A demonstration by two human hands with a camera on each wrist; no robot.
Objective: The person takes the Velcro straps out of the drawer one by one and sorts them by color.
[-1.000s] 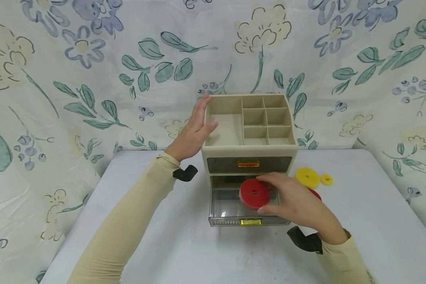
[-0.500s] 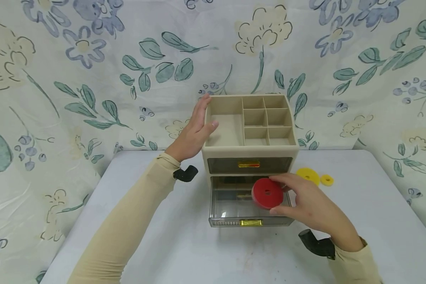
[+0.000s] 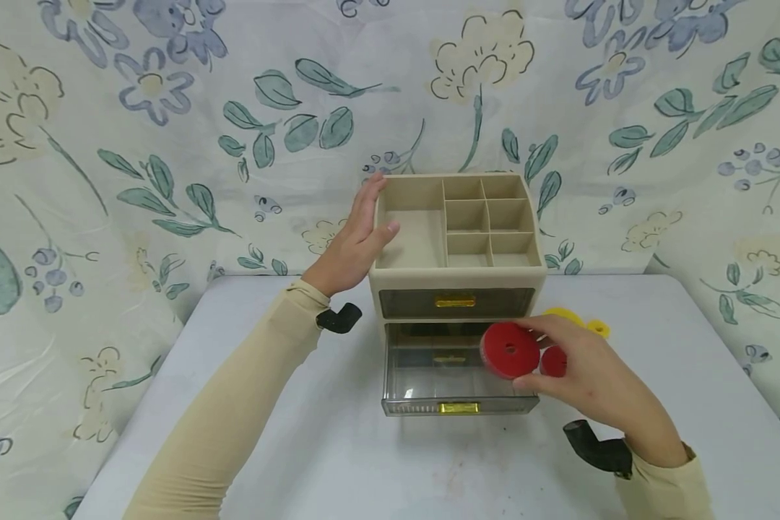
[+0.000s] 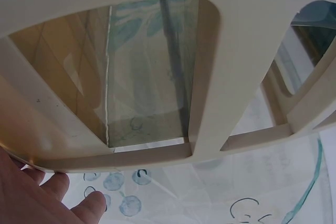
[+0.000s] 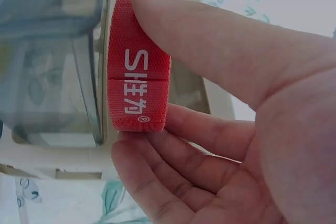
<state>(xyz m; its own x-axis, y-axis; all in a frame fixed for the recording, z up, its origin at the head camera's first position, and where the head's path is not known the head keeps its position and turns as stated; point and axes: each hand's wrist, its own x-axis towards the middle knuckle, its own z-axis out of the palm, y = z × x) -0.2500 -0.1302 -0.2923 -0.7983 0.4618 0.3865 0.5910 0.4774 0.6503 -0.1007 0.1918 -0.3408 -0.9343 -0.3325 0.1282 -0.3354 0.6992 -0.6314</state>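
Note:
A beige desktop organizer (image 3: 458, 272) stands at the back of the table, its lower clear drawer (image 3: 422, 375) pulled out. My left hand (image 3: 354, 242) rests along its left side, fingers straight and thumb over the top rim. In the left wrist view, fingertips (image 4: 92, 205) lie at the organizer's frame (image 4: 236, 66). My right hand (image 3: 588, 365) pinches a roll of red fabric tape (image 3: 510, 350) by its edge, over the drawer's right side. White lettering shows on the woven red tape roll (image 5: 137, 72) in the right wrist view, between thumb and fingers.
A smaller red roll (image 3: 553, 361) shows through the gap in the right hand. Behind that hand lie a large yellow roll (image 3: 564, 315) and a small yellow roll (image 3: 599, 328). The upper drawer (image 3: 409, 303) is closed. Floral cloth (image 3: 286, 188) hangs behind the table.
My right hand has carried the red tape roll to the right, from the drawer's middle to its right side. The left hand and the organizer have stayed put.

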